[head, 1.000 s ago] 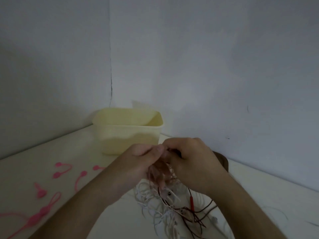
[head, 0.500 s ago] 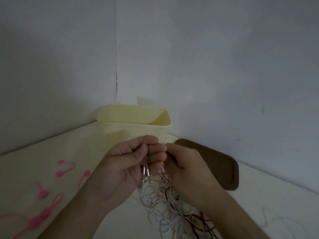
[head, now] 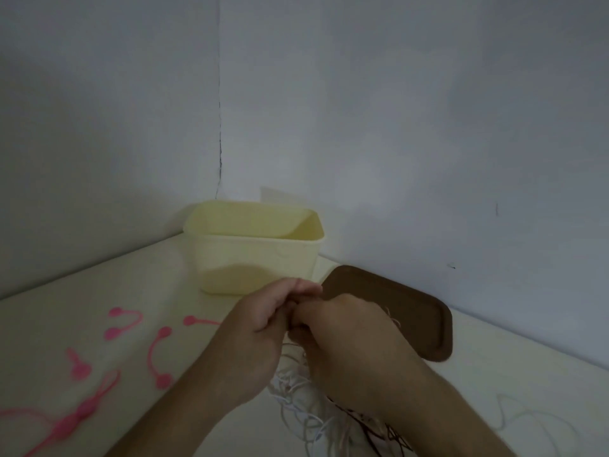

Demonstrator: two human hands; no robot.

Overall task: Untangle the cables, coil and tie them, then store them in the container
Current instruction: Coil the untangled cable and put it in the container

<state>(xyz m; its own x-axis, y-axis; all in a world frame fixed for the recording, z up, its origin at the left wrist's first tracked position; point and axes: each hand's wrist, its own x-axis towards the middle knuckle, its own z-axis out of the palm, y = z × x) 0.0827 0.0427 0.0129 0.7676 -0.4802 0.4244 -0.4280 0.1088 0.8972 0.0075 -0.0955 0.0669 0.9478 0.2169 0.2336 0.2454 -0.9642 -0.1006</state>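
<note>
Both hands meet above the table's front edge: the left hand (head: 253, 338) and right hand (head: 342, 334) pinch the tangled cables (head: 306, 413), which hang to the table (head: 494, 374). The yellow container (head: 257, 255) stands near the back corner.

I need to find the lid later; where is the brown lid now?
In the head view the brown lid lies flat on the table's right side, just right of the pale yellow container and behind the right hand.
</note>
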